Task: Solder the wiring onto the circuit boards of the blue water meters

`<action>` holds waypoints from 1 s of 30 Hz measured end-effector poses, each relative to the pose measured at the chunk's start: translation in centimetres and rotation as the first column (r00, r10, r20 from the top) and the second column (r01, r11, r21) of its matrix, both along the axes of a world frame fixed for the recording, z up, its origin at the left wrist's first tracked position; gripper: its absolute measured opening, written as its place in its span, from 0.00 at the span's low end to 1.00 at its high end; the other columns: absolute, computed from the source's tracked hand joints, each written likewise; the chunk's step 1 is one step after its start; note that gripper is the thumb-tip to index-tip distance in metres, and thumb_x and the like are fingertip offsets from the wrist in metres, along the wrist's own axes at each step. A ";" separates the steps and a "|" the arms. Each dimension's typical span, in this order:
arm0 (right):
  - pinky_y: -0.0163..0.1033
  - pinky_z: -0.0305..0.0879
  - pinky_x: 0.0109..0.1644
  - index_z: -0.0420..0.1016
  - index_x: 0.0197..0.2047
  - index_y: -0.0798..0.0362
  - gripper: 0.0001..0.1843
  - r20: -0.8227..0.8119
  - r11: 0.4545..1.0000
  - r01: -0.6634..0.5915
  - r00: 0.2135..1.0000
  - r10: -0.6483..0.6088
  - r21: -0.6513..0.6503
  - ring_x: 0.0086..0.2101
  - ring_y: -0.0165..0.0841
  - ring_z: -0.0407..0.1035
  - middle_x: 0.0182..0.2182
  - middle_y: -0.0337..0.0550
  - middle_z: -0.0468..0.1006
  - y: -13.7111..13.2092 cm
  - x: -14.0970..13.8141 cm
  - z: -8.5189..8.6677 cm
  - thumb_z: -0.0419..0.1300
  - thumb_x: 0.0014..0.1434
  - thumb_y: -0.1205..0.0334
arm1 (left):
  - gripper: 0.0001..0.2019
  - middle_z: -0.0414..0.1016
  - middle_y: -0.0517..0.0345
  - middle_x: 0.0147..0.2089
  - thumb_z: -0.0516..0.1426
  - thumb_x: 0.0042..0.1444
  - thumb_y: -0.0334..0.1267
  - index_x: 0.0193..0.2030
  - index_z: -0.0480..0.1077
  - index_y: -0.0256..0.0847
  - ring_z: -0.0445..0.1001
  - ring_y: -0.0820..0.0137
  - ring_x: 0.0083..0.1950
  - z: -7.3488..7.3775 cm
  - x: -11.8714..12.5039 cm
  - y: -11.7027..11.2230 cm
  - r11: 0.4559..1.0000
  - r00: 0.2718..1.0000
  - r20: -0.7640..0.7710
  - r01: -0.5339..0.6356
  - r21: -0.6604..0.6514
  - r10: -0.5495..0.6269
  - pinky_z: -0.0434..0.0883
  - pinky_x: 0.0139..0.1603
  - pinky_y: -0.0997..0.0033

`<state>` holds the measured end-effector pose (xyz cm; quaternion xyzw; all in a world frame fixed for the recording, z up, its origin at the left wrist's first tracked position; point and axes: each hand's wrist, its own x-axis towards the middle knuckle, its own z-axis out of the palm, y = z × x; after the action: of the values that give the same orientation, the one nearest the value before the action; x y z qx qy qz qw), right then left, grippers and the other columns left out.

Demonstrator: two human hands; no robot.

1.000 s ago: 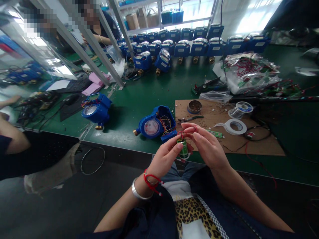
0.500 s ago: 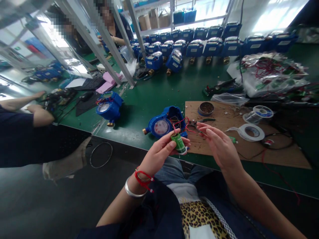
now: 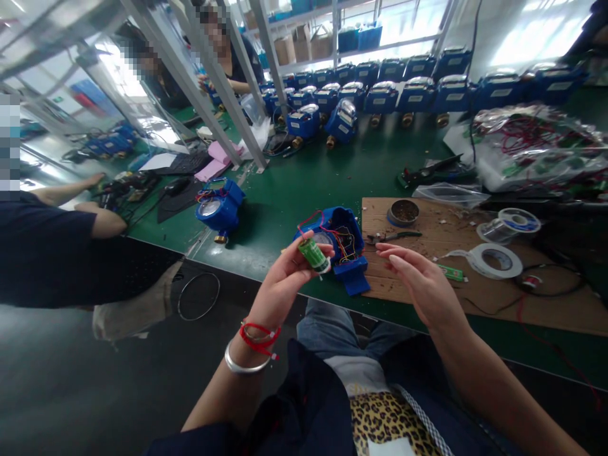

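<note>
My left hand pinches a small green cylindrical battery with a red wire running from its top. It hovers just in front of an opened blue water meter with coloured wires inside, lying at the near edge of the green bench. My right hand floats to the right with fingers stretched out and apart, holding nothing, above the front edge of a brown cardboard sheet.
On the cardboard lie pliers, a round tin, a tape roll and a solder spool. Another blue meter sits to the left, rows of meters at the back. A bag of wired boards lies right. A co-worker's arm is left.
My right hand has let go of the red wire and drawn away to the right, opening. My left hand carried the battery left and up, toward the open meter.
</note>
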<state>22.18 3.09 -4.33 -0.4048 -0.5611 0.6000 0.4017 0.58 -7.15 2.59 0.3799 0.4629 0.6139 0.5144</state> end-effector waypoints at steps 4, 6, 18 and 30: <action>0.45 0.63 0.56 0.78 0.41 0.50 0.13 0.089 0.996 -0.008 0.996 0.000 0.093 0.50 0.39 0.71 0.49 0.45 0.78 0.0 -0.4 1.0 0.58 0.61 0.51 | 0.28 0.73 0.44 0.53 0.58 0.53 0.31 0.61 0.60 0.38 0.73 0.60 0.55 0.3 -4.0 1.7 0.976 0.973 -0.099 -0.201 0.087 0.209 0.71 0.54 0.61; 0.44 0.65 0.53 0.77 0.43 0.50 0.13 0.156 0.984 -0.013 0.988 -0.014 0.175 0.45 0.37 0.73 0.45 0.44 0.79 0.2 -0.8 1.8 0.57 0.62 0.53 | 0.27 0.74 0.45 0.51 0.59 0.53 0.33 0.60 0.60 0.37 0.74 0.61 0.52 -0.6 -7.0 3.5 0.951 0.930 -0.199 -0.300 0.071 0.309 0.72 0.52 0.61; 0.42 0.64 0.49 0.75 0.44 0.55 0.13 0.671 0.784 -0.278 0.707 -0.224 0.554 0.43 0.40 0.71 0.41 0.50 0.77 3.1 -7.7 3.5 0.54 0.64 0.57 | 0.25 0.77 0.49 0.44 0.64 0.45 0.28 0.51 0.65 0.34 0.76 0.63 0.44 -8.9 -14.8 11.3 0.877 0.604 -0.770 -0.462 -0.130 0.204 0.75 0.45 0.62; 0.39 0.59 0.38 0.76 0.35 0.52 0.16 0.775 0.811 -0.311 0.581 -0.251 0.496 0.38 0.38 0.71 0.37 0.46 0.77 3.3 -10.0 3.5 0.51 0.65 0.55 | 0.18 0.72 0.42 0.53 0.60 0.54 0.34 0.51 0.70 0.30 0.77 0.64 0.44 -11.8 -16.6 11.6 0.914 0.509 -0.849 -0.397 -0.086 0.141 0.77 0.34 0.71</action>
<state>12.23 6.43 -0.80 -0.4788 -0.8434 0.1503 0.1919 -16.04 4.40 -9.21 0.4718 0.7819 0.3658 0.1793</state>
